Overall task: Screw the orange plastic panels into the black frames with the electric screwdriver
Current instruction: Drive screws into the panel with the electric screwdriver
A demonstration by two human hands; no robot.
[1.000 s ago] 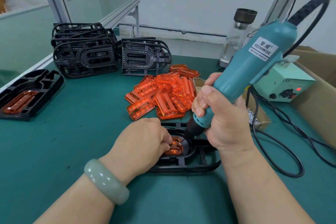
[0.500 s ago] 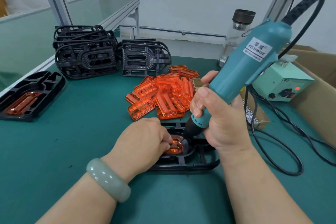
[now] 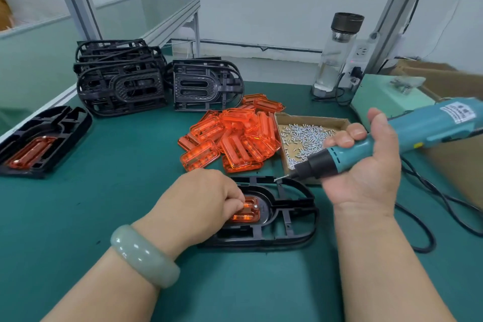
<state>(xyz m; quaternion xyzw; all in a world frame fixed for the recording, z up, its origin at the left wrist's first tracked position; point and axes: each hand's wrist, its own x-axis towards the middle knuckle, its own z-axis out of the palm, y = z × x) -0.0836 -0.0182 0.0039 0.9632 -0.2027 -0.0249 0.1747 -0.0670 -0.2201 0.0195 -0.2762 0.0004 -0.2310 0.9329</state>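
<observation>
A black frame (image 3: 287, 219) lies on the green mat in front of me with an orange panel (image 3: 248, 213) seated in its left part. My left hand (image 3: 201, 201) covers the panel's left side, its curled fingers pressing down on the panel. My right hand (image 3: 366, 170) grips the teal electric screwdriver (image 3: 392, 138), held nearly level; the bit points left, just above the frame's upper edge. A silver screw head shows on the panel by my left fingertips.
Loose orange panels (image 3: 235, 138) are heaped behind the frame, beside a cardboard tray of screws (image 3: 303, 136). Stacked black frames (image 3: 122, 78) stand at the back left and a finished frame (image 3: 39, 141) lies at far left. A glass bottle (image 3: 337, 52), power box (image 3: 386, 102) and cables (image 3: 428, 214) sit right.
My right hand has lifted the screwdriver off the panel and tipped it from upright to nearly level, swinging right. The screw tray is now uncovered. My left hand has stayed on the panel.
</observation>
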